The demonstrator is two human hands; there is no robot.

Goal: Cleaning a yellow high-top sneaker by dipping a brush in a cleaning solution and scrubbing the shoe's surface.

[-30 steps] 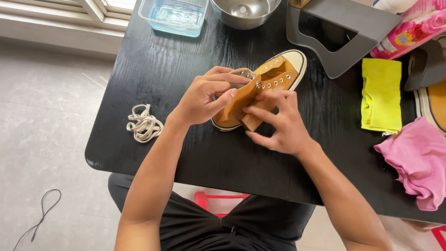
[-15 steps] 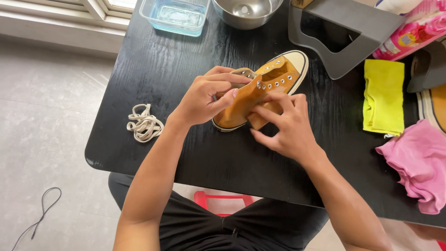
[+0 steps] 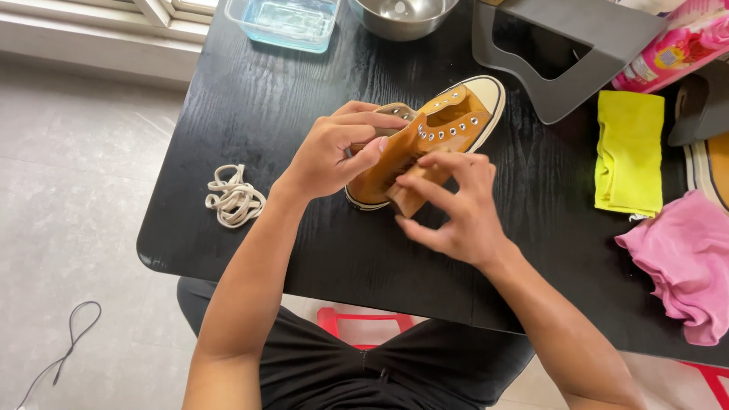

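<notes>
Both hands close on a mustard-yellow high-top sneaker (image 3: 448,129) lying on the black bench (image 3: 250,106): the left hand (image 3: 334,156) pinches the ankle collar, while the right hand (image 3: 456,205) grips the pulled-out tongue. Every visible eyelet is bare, and a coil of pale laces (image 3: 234,197) lies well apart near the bench's left edge. Unlacing looks complete. Yellow cloth (image 3: 629,152) and pink cloth (image 3: 683,262) lie to the right.

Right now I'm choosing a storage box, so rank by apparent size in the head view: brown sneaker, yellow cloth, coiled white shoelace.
1. Brown canvas sneaker, partly hidden by the hands
2. Yellow folded cloth, close in size
3. Coiled white shoelace
</notes>
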